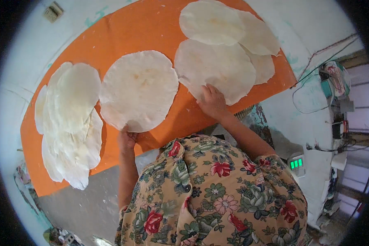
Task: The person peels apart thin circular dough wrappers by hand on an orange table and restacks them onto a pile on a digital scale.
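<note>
Left hand (128, 137) pinches a sheet (139, 90) (yanking could tear it); half-curled right hand (212, 101) touches another sheet (217, 67), hold unclear to me.

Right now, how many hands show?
2: left hand at the lower edge of the middle round sheet; right hand at the lower-left edge of the right-side sheets.
</note>
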Motion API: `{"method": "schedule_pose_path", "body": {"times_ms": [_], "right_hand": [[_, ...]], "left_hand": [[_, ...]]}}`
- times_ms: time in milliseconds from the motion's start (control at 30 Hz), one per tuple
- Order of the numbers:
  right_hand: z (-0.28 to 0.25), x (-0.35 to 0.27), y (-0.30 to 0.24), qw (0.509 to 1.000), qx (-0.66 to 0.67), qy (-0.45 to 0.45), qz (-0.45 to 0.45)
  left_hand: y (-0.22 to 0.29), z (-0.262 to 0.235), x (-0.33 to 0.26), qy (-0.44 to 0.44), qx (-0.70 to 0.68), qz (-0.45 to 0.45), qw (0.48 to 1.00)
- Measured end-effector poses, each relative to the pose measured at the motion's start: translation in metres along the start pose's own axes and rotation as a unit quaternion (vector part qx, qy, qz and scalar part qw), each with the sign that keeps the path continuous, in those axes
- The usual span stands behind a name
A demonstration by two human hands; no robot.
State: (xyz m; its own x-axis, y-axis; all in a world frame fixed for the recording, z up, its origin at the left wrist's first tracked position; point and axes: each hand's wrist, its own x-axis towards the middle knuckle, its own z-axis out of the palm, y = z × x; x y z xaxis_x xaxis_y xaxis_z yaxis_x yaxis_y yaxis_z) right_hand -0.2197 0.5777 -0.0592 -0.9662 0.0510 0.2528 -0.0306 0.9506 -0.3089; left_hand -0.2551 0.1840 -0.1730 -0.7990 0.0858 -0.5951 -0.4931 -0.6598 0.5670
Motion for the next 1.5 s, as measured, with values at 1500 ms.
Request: {"method": "schedule_pose_path", "body": {"times_ms": [1500], "right_hand": [[-0.02,0.082,-0.163,0.899,-0.119,-0.176,-0.382]], "left_hand": [[-0.027,0.046,-0.045,0.015,-0.016,-0.021,1.0]]}}
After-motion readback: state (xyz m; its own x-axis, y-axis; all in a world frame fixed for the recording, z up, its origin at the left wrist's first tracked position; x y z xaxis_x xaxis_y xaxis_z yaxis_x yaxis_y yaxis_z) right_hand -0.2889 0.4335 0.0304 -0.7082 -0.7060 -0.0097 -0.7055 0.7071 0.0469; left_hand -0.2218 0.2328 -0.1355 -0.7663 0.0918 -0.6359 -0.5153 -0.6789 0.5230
